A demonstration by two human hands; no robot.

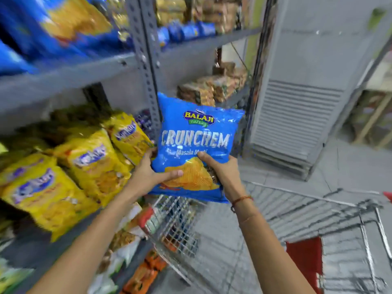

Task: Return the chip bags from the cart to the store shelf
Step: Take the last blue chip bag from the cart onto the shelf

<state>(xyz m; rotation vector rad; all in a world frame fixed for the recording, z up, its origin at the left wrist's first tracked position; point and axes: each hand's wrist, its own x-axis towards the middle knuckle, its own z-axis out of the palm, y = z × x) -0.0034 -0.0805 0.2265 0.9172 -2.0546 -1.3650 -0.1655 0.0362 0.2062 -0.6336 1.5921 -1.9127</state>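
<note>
1. Gripping the lower edge of a blue Balaji Crunchem chip bag (197, 143), both hands hold it upright in the air above the wire shopping cart (297, 211).
2. Left hand (151, 171) clasps the bag's lower left corner, thumb across the printed chips.
3. Right hand (220, 168) clasps the lower right side; a red thread bracelet (241, 200) circles that wrist.
4. The bag sits in front of the grey shelf upright (146, 66), just beside the yellow snack bags (89, 164) on the middle shelf.
5. More blue chip bags (53, 28) lie on the shelf above, blurred.
</note>
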